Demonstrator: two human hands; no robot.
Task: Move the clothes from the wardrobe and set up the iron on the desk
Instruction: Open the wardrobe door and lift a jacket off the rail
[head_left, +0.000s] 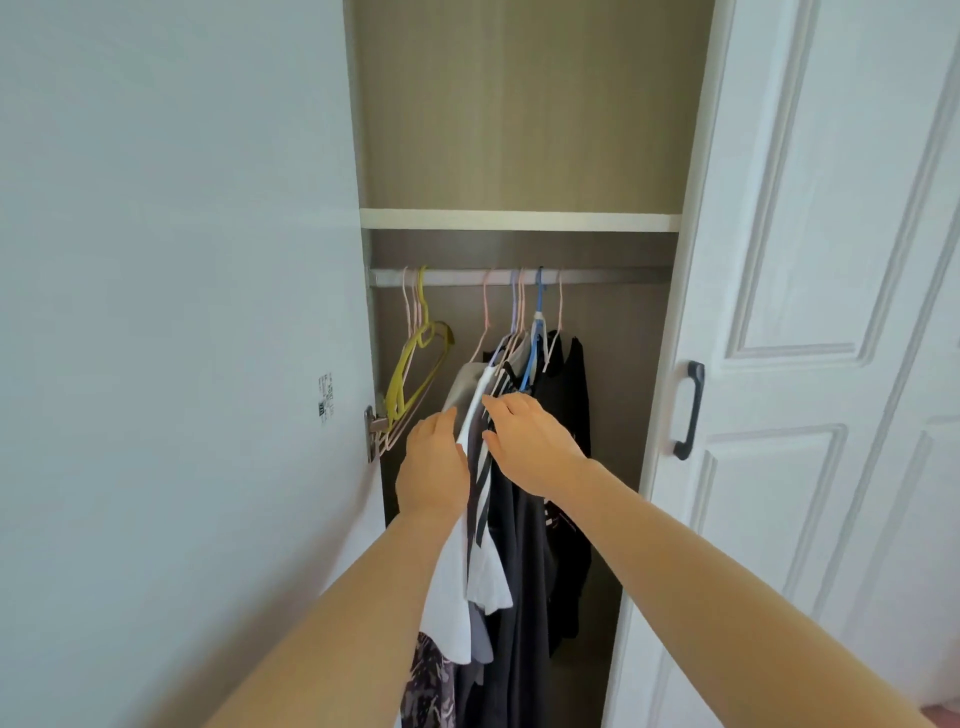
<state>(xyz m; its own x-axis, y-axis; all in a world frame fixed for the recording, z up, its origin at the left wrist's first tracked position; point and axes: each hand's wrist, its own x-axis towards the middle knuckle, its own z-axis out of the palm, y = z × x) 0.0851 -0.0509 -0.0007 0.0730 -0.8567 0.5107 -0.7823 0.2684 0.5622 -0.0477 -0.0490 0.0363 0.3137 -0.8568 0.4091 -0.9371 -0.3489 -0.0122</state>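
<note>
An open wardrobe holds several garments on hangers along a metal rail (613, 275). A white garment (451, 608) hangs at the front, with a striped one (480, 483) beside it and dark clothes (530, 582) to the right. My left hand (434, 470) rests flat against the left side of the white garment, fingers together. My right hand (530, 441) reaches in from the right, fingertips touching the striped garment near its shoulder. Neither hand visibly closes around anything. No iron or desk is in view.
Empty yellow and pink hangers (415, 358) hang at the rail's left end. A white shelf (519, 219) runs above the rail. The open wardrobe door (810, 312) with a dark handle (688, 410) stands at the right, and another white door panel (182, 312) at the left.
</note>
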